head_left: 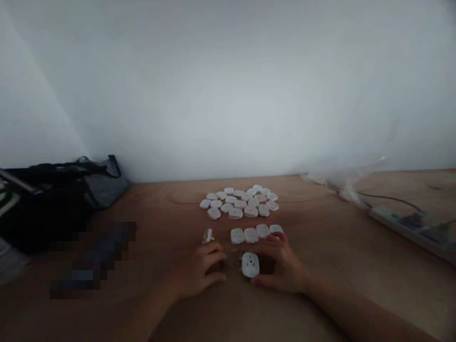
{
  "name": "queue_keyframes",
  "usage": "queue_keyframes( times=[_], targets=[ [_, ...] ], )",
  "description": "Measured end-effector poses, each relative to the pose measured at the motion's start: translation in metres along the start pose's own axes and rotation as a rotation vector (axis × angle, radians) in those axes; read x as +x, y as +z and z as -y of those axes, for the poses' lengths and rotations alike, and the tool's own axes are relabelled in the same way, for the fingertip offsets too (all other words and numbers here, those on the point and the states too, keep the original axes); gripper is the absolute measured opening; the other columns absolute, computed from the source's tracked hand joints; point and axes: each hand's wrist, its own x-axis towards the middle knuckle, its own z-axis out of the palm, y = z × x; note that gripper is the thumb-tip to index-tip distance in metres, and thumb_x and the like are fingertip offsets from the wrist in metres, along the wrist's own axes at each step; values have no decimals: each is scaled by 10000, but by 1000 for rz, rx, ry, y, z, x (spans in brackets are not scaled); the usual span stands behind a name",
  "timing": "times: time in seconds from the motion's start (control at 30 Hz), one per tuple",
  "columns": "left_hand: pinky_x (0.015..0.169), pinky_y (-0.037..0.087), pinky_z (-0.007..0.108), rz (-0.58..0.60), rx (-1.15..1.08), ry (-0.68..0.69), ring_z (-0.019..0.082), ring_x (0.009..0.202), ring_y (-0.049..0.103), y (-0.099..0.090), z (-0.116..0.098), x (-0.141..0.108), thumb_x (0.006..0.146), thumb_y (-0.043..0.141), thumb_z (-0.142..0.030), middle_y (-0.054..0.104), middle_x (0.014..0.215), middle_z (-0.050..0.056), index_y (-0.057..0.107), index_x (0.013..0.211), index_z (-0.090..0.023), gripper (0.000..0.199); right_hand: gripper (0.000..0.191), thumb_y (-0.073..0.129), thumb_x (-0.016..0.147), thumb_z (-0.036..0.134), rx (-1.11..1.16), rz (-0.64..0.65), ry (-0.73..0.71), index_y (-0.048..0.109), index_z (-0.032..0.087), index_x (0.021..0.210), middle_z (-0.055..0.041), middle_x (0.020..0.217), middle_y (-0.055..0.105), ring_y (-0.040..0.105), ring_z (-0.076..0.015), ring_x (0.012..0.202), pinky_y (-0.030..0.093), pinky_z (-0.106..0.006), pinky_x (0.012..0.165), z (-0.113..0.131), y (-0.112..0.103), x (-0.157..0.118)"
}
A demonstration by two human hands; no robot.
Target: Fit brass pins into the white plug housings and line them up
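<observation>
My right hand (280, 263) grips a white plug adapter (250, 265) between thumb and fingers, its socket face turned towards me and metal prongs at its left side. My left hand (206, 270) is to the left of it, fingers curled towards the thumb around a small dark item I cannot make out. Just beyond the left fingers, another white adapter (207, 236) rests on its edge with a brass-coloured prong showing. Beyond my right hand is a row of several white adapters (251, 235); its right end is partly covered by my fingers. A small brass-coloured piece (234, 250) lies between the hands.
A cluster of several white adapters (235, 213) lies farther back on the wooden table (171, 209). At left are a black bag (46, 199) and a blurred-out dark object (103, 254). A power strip (409, 232) with a cable and clear plastic (345, 183) lie at right.
</observation>
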Motion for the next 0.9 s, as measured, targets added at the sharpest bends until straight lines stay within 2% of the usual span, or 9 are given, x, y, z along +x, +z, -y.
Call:
queue_keyframes(
  times=[0.13,0.4,0.5,0.67,0.9],
  targets=[
    [717,445,264,-10,-16,-40,175,808,570,16,-2,4,863,514,-217,584,888,35,630,912,-190,129,416,723,612,428,-10,-7,-10,622,268,983,-13,961,682,588,-231,898,286,-433,911,0,0,0],
    [688,444,254,-216,-55,-62,155,755,562,41,-1,10,874,466,-160,584,825,10,545,809,-184,105,436,729,610,432,-15,-18,-12,618,279,1003,-4,959,685,589,-236,910,281,-436,908,2,1,1],
    [645,450,246,-275,-50,-67,151,705,575,42,-7,11,877,456,-167,602,777,1,534,827,-190,96,428,721,614,419,-10,-22,-16,618,277,1004,-11,953,686,586,-236,902,281,-436,900,1,2,1],
    [669,462,235,-347,-45,31,146,725,604,37,-23,10,885,441,-151,634,803,19,568,855,-186,136,453,738,592,392,-19,-60,-22,615,280,1013,-17,945,686,584,-241,887,267,-439,904,1,4,1],
    [634,467,214,-341,-42,41,145,708,618,34,-33,10,884,456,-175,652,786,28,598,841,-180,149,449,735,590,398,-21,-93,-40,604,273,1001,-4,935,688,584,-229,875,252,-423,907,2,6,1]
  ],
)
